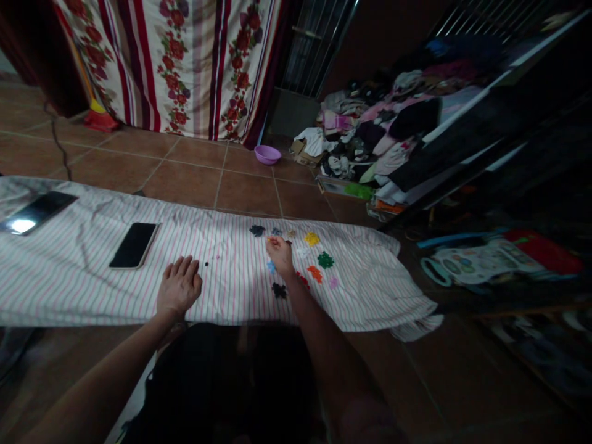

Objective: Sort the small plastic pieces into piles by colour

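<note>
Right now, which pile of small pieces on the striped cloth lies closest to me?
The small black pile, nearer you than the light-blue pile and the rest; the other blackish pile lies farther off, left of your right hand.

Left hand (178, 287) palm down, fingers loosely spread, right hand (280, 253) out farther ahead, fingers curled in, both bare forearms (124, 365) angled forward!

Forearm (319, 317) partly hides red pieces (304, 281)
</note>
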Tool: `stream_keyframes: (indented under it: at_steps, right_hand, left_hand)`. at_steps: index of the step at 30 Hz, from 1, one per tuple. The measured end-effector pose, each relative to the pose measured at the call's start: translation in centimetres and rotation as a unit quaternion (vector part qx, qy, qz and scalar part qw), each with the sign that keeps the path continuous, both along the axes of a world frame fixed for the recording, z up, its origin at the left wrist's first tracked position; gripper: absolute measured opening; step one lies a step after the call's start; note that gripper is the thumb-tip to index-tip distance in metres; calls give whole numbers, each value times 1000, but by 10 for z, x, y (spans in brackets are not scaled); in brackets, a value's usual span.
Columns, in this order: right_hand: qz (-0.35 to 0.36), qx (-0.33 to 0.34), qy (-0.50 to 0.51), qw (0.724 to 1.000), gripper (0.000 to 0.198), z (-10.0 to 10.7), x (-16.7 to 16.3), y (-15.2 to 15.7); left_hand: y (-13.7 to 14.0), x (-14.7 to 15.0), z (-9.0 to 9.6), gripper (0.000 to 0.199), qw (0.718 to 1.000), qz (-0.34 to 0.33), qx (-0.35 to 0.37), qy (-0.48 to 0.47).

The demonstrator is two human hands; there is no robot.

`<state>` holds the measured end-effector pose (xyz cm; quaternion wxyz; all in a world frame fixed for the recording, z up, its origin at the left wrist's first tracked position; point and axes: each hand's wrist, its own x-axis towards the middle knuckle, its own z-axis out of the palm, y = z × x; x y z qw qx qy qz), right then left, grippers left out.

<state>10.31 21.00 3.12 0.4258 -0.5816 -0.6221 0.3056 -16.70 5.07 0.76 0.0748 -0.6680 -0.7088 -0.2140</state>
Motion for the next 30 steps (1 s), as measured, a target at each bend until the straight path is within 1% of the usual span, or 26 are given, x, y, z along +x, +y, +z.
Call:
stream_keyframes:
  at_steps: [2,5,7,9,10,12,16,19,22,26,30]
  right_hand:
    - [-33,0,-7,999,22,14,31,9]
    - [-97,-11,-93,991,26,33,78,22]
    - [-135,-20,-184,973,28,41,104,29]
    - [-149,-40,-272,950,30,45,126,35]
    - [-156,-52,-307,937,32,45,134,37]
    - [-158,-64,-348,922,33,43,146,41]
    - [-146,-95,-393,903,32,37,155,46]
    - [-125,-118,-429,887,31,32,154,49]
    - [-97,-124,-462,873,29,26,150,51]
    - [-82,-118,-482,864,27,20,145,54]
    - [-82,-139,-486,859,28,22,146,58]
  left_hand:
    - [0,0,-1,44,1000,1,8,-3]
    - [0,-1,-2,44,1000,-1,16,-5]
    - [0,-1,-3,43,1000,-3,15,-4]
    - [0,-2,-4,44,1000,-3,12,-4]
    - [0,-2,-4,44,1000,-3,9,-4]
    - [0,-2,-5,44,1000,-3,4,-4]
    - [-1,-2,-5,44,1000,1,-1,3]
    - [-1,-2,-5,45,1000,-2,1,22]
    - [-1,-2,-4,44,999,-3,4,37]
    - [-1,-2,-3,45,999,-6,4,47]
    - [-2,-2,-2,47,999,-10,-6,49]
